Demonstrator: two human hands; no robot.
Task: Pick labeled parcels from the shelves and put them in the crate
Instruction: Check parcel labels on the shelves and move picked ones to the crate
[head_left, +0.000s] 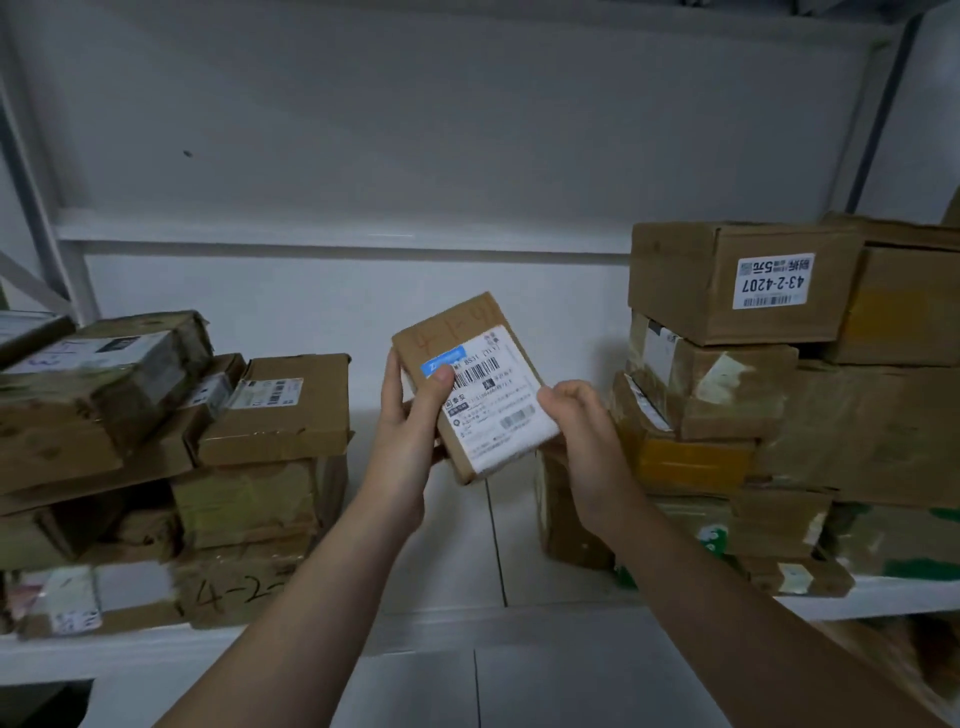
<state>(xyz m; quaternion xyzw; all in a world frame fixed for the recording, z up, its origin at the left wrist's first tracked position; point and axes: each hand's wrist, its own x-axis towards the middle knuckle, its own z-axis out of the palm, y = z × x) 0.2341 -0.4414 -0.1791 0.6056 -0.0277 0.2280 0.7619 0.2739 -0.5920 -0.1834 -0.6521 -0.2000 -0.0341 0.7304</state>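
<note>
Left hand (410, 415), right hand (582, 421) hold parcel (488, 384) over seemingly metal white shelf (467, 561).

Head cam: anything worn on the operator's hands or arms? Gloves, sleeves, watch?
Nothing worn that shows. The left hand and right hand are ungloved, with no rings visible. The left forearm and right forearm are bare down to the frame's bottom edge: no sleeves, watch, wristband or markers.
</note>
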